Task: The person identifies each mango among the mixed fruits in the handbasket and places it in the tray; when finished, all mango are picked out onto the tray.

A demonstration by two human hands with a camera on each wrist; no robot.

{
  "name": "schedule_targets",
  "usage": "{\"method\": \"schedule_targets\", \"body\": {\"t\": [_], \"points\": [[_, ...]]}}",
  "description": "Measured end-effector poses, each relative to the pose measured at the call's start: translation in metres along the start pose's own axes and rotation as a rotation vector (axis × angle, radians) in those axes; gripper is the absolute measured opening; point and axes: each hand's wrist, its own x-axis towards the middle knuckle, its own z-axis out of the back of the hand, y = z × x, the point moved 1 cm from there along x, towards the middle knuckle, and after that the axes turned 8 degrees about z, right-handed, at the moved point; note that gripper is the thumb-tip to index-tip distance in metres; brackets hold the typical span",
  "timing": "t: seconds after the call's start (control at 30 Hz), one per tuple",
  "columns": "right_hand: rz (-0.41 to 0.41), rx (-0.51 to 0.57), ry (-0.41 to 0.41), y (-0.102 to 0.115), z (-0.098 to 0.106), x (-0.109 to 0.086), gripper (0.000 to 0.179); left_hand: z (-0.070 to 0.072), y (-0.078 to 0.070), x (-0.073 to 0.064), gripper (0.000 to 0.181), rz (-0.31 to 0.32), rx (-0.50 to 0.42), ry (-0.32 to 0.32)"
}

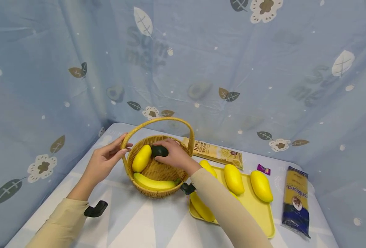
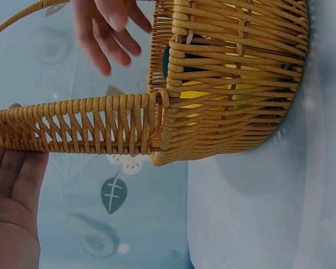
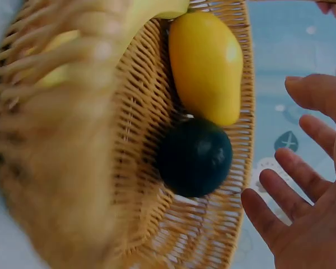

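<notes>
A wicker basket point(image 1: 160, 194) with a tall arched handle point(image 2: 89, 126) stands at the table's left. My left hand point(image 1: 103, 158) holds the left side of that handle, fingers behind it and thumb in front. Inside lie a yellow mango point(image 3: 206, 67), a banana point(image 1: 155, 182) and a dark green, rounded fruit like an avocado point(image 3: 195, 158). My right hand point(image 1: 176, 155) is over the basket's back right, beside the dark fruit. In the right wrist view its fingers are spread, apart from the fruit, with nothing in them.
Right of the basket, a yellow tray point(image 1: 260, 220) bears several yellow fruits, partly covered by my right sleeve point(image 1: 229, 210). Behind it lies a long yellow packet point(image 1: 217, 153). A small purple wrapper point(image 1: 263, 169) and a blue-and-gold pasta bag point(image 1: 295, 203) lie farther right. Patterned curtains point(image 1: 183, 69) surround the table.
</notes>
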Motion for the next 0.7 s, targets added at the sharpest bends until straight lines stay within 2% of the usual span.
{"method": "schedule_targets", "body": {"t": [0.17, 0.33, 0.53, 0.7], "points": [[0.024, 0.024, 0.071, 0.003, -0.013, 0.02, 0.054, 0.001, -0.001, 0.0, 0.056, -0.002, 0.002, 0.012], [0.029, -0.021, 0.148, 0.012, -0.017, 0.033, 0.053, 0.003, -0.002, 0.0, 0.057, -0.003, 0.021, 0.01], [0.031, -0.052, 0.181, 0.017, -0.021, 0.042, 0.051, 0.003, -0.001, 0.0, 0.056, -0.009, 0.005, 0.017], [0.063, -0.043, 0.205, 0.016, -0.029, 0.047, 0.048, 0.001, -0.002, 0.0, 0.056, 0.004, 0.01, 0.017]]}}
